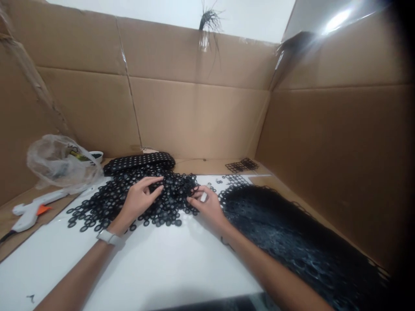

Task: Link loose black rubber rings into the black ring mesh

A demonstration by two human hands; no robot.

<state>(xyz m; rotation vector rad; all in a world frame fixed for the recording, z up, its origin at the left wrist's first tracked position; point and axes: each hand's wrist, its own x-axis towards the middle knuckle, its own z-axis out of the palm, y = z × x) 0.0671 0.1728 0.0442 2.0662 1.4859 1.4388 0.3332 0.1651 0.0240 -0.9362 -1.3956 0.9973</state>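
Observation:
A broad heap of small black rings [106, 203] is spread over the white board [168, 268]. My left hand [139, 198] rests at the heap's near side, thumb and fingers apart, with nothing visibly held; its fingertips reach over the rings. At the heap's right edge, my right hand [207, 205] has thumb and forefinger curled together around what looks like a black ring [193, 190]. Dark rings behind the fingertips make the exact grip hard to see.
Right of my forearm lies a large black sheet of linked rings [292, 242]. Behind the heap sits a rolled dotted black piece [139, 162]. A white glue gun [29, 214] and clear plastic bag [61, 162] are at left. Cardboard walls [201, 112] enclose the workspace.

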